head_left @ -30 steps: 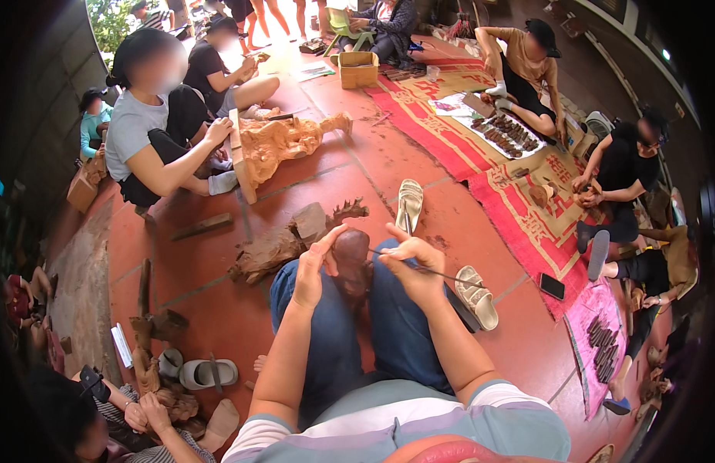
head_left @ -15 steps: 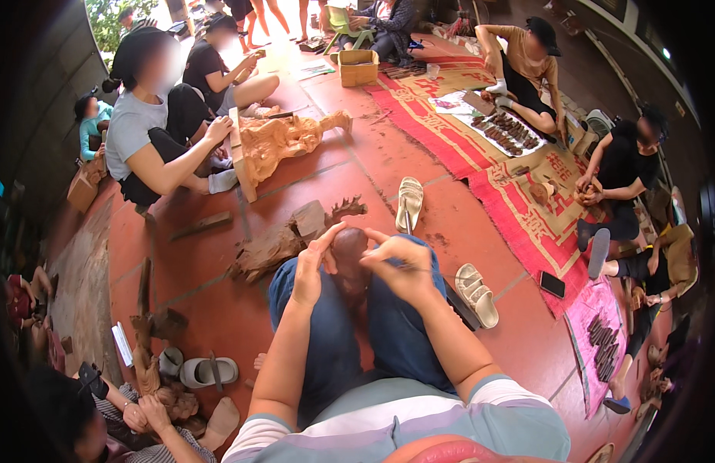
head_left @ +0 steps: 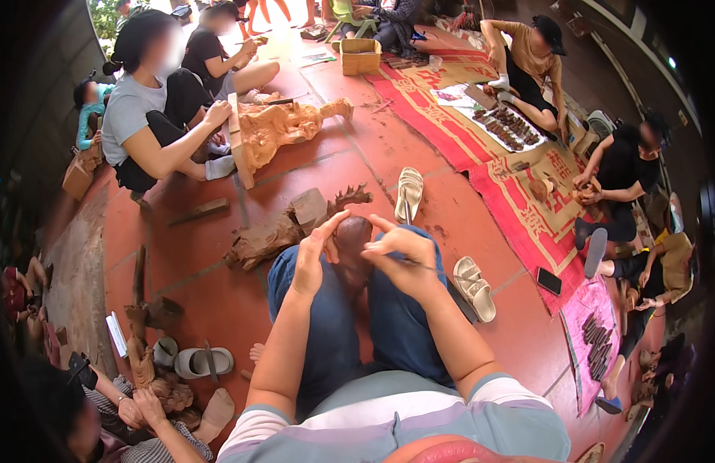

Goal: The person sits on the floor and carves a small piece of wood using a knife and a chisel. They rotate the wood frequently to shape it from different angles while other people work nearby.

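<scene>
Between my knees stands a dark brown wooden carving (head_left: pixel 353 231) with a rounded top; its lower part falls into shadow between my jeans. My left hand (head_left: pixel 314 253) lies along its left side, fingers stretched up and curved around the top. At the right side, my right hand (head_left: pixel 406 258) has its thumb and fingertips pinched close to the wood. A thin dark stick-like tool (head_left: pixel 424 267) shows across the right palm; its kind is too small to make out. Just beyond the carving lies a rough carved log (head_left: pixel 266 238) on the red tiles.
Sandals (head_left: pixel 472 288) rest right of my knee, and a phone (head_left: pixel 549 281) lies farther right. A red patterned mat (head_left: pixel 481 181) holds rows of tools. At left, a person works beside a large orange wooden statue (head_left: pixel 276 137). Other people sit carving around me.
The view has shifted slightly. My hands stay around the carving, with the left fingers a little higher and the right hand's fingers slightly shifted at its side.
</scene>
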Tool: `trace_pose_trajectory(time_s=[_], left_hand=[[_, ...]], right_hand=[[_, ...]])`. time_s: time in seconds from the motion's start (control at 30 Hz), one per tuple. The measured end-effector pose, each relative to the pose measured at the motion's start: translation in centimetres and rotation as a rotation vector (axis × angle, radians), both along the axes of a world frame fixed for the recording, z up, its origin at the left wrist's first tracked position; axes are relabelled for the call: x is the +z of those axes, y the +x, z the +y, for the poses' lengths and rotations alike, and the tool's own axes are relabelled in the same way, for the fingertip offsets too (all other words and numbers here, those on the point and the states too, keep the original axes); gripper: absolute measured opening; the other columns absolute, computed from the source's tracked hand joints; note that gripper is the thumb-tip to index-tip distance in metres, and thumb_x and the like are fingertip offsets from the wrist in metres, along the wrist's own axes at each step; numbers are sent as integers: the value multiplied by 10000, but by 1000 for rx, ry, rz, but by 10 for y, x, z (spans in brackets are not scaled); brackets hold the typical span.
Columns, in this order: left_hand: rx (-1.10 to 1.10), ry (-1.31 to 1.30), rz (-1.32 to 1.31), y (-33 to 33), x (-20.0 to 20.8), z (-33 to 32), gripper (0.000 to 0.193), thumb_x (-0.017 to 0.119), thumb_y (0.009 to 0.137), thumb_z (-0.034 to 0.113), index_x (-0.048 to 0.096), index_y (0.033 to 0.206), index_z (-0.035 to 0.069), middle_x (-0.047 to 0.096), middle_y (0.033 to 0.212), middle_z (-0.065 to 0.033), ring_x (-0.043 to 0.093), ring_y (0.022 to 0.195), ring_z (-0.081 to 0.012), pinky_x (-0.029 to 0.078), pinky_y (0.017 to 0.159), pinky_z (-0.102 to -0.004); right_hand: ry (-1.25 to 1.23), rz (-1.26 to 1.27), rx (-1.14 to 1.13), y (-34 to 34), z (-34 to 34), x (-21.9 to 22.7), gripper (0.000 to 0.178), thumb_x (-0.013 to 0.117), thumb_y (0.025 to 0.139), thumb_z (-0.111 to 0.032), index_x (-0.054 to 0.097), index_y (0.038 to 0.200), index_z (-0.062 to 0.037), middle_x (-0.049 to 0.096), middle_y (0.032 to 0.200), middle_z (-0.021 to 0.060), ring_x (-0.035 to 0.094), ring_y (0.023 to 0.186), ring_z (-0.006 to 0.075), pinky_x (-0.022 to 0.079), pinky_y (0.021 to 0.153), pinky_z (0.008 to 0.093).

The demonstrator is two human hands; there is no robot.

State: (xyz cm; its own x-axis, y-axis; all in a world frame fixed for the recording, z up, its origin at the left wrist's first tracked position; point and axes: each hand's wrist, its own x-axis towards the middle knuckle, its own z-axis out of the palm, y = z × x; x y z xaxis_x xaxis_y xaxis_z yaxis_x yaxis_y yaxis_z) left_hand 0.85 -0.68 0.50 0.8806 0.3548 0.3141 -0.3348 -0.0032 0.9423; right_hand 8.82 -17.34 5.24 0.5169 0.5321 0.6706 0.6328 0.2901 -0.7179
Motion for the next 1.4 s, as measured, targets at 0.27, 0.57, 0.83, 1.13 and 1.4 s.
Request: trace_pose_trajectory(time_s=[0.27,0.57,0.83,1.13,1.4], left_hand=[[-7,11,5,-1,4,-1,662,251,955,524,538,1284,27,473,586,8,423,577,-74,320,582,-212],[17,40,3,0,2,3,681,216,955,517,535,1283,13,472,564,2,432,572,-73,325,573,-210],[5,-8,5,0,0,1,655,223,964,508,537,1288,32,469,581,11,419,579,-68,310,577,-210],[-7,-29,22,0,2,1,675,228,955,531,543,1282,32,477,596,12,420,583,-70,312,585,-208],[-71,-14,35,-2,1,5,746,225,938,562,479,1313,-31,598,897,-9,425,625,-81,316,608,-219]], right_hand=[[85,219,-38,4,-5,-7,121,702,738,78,646,759,-28,636,720,49,651,780,160,421,1011,439],[121,408,1,10,-10,-7,107,699,750,75,665,779,-22,642,738,44,665,942,248,502,909,353],[57,260,41,6,0,-13,88,712,751,54,646,767,-2,648,751,57,655,937,199,485,937,380],[13,77,-7,3,4,-17,98,712,742,70,658,763,-9,641,718,59,638,747,127,444,994,420],[-32,-53,-1,1,7,-18,111,716,728,73,661,773,-12,639,717,41,652,788,158,415,1017,437]])
